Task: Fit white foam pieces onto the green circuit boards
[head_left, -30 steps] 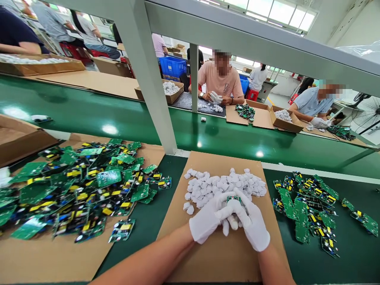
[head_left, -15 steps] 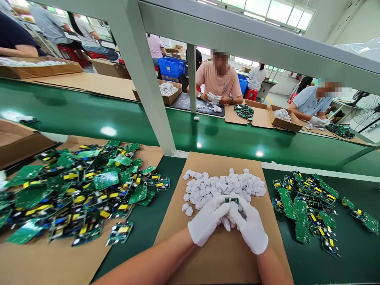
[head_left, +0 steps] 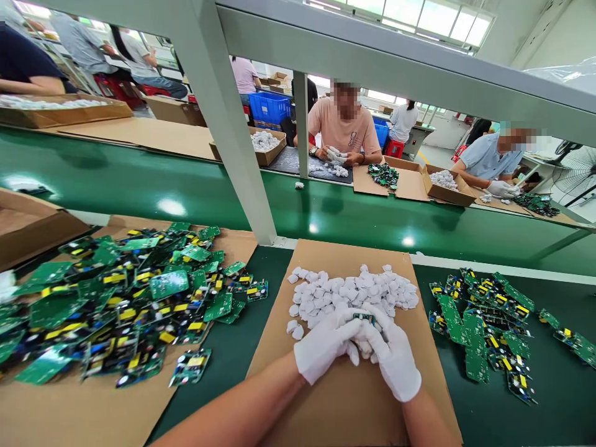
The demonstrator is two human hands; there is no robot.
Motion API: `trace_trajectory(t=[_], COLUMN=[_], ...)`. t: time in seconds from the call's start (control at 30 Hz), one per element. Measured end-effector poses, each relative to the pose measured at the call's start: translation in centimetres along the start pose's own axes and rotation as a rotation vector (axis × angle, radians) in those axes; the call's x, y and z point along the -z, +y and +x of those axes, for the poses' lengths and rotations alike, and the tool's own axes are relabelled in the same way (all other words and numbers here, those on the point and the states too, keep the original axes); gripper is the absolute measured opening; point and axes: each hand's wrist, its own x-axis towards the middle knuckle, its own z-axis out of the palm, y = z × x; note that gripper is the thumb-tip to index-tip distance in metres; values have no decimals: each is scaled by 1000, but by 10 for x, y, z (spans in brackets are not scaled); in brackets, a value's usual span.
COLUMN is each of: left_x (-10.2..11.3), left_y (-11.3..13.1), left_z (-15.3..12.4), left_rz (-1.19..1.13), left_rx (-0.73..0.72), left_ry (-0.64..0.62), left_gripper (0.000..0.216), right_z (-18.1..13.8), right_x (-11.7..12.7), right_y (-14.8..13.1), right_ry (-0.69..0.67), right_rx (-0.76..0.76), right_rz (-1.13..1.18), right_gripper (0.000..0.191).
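Observation:
Both my hands wear white gloves and meet over the brown cardboard sheet (head_left: pixel 316 410). Between them they hold a small green circuit board (head_left: pixel 364 318), its edge showing at the fingertips. My left hand (head_left: pixel 326 344) is closed on it from the left, my right hand (head_left: pixel 393 354) from the right. The fingers cover most of the board, and whether something else is under them is hidden. Just beyond the hands lies a heap of small white rounded pieces (head_left: pixel 349 290), whose kind I cannot make out.
A large pile of circuit boards (head_left: pixel 167 284) lies on cardboard at left, a smaller pile of boards (head_left: pixel 475 335) at right. A grey frame post (head_left: pixel 233 124) rises ahead. Past it runs a green conveyor belt (head_left: pixel 335 214); a co-worker (head_left: pixel 347 127) in pink sits across.
My hands stay together on the board, with only slight finger movement. A small white piece on the belt has moved a little to the left.

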Motion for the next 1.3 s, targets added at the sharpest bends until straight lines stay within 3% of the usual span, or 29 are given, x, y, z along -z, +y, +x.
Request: trace_trajectory(t=[0.17, 0.33, 0.47, 0.53, 0.7, 0.93, 1.13, 1.3], left_x=[-4, -5, -5, -5, -7, -8, -7, -1], left_y=[6, 5, 4, 4, 3, 2, -2, -7], left_z=[-1, -3, -2, -2, -2, -4, -4, -4], left_rz=[-32, 91, 33, 15, 62, -245, -172, -181], left_rx=[-47, -15, -16, -12, 18, 44, 24, 59], left_ry=[-85, 2, -9, -22, 68, 34, 80, 64], left_gripper=[44, 38, 41, 41, 35, 32, 29, 34], right_z=[-2, -1, -1, -1, 1, 0, -1, 1], right_x=[2, 0, 3, 4, 2, 5, -2, 4], right_y=[2, 1, -3, -4, -2, -1, 1, -4], right_ry=[-19, 108, -46, -56, 17, 21, 114, -12], right_rx=[16, 149, 43, 1, 18, 143, 175, 278], right_rz=[65, -139, 25, 64, -57, -68, -303, -164], right_gripper=[59, 46, 52, 54, 50, 53, 48, 43])
